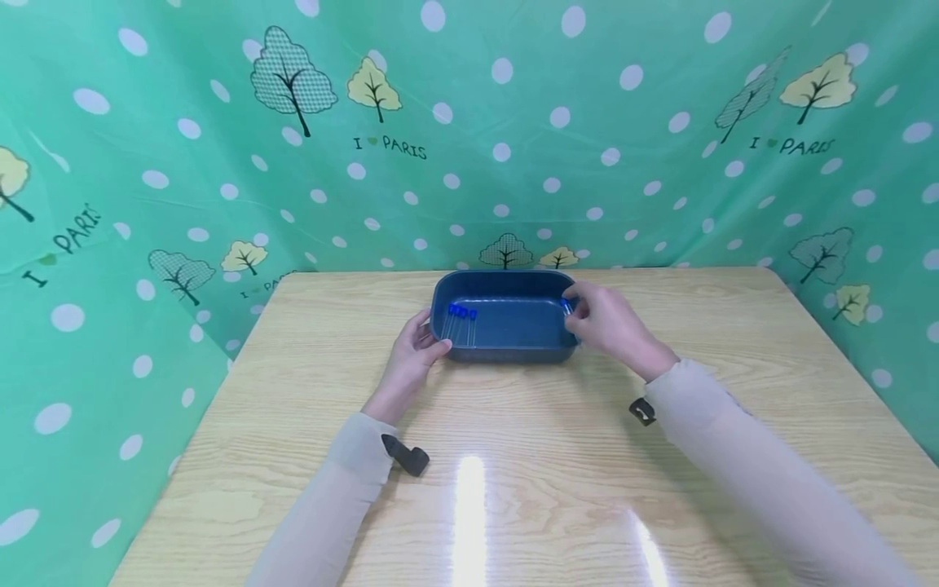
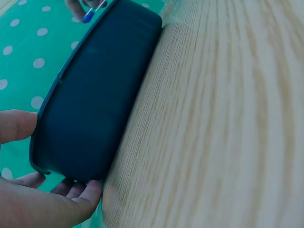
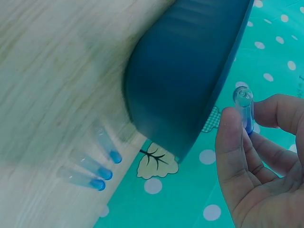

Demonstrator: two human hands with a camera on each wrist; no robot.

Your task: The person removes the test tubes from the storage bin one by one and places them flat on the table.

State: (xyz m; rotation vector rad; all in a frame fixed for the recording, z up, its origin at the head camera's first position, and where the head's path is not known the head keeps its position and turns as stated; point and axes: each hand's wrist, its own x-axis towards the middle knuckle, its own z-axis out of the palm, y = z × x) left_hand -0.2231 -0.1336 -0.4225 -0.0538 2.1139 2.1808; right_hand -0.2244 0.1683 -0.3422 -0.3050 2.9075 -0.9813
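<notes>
A dark blue rectangular plastic bin [image 1: 522, 355] stands near the back of the table. My left hand [image 1: 412, 352] grips its left end; in the left wrist view the thumb [image 2: 19, 126] presses near the rim and the other fingers lie along the end wall. Inside, at the left, several clear test tubes with blue caps [image 1: 472, 315] lie side by side. Over the bin's right end, my right hand [image 1: 609, 324] pinches another blue-capped test tube [image 3: 244, 102] between thumb and fingers. Three more test tubes [image 3: 86, 164] lie on the table beside the bin, hidden in the head view.
The light wood-grain table [image 1: 528, 456] carries two bright light reflections near its front. Behind and at both sides hangs a green curtain [image 1: 506, 179] with white dots and trees. Each sleeve has a black strap piece [image 1: 405, 455] at the wrist.
</notes>
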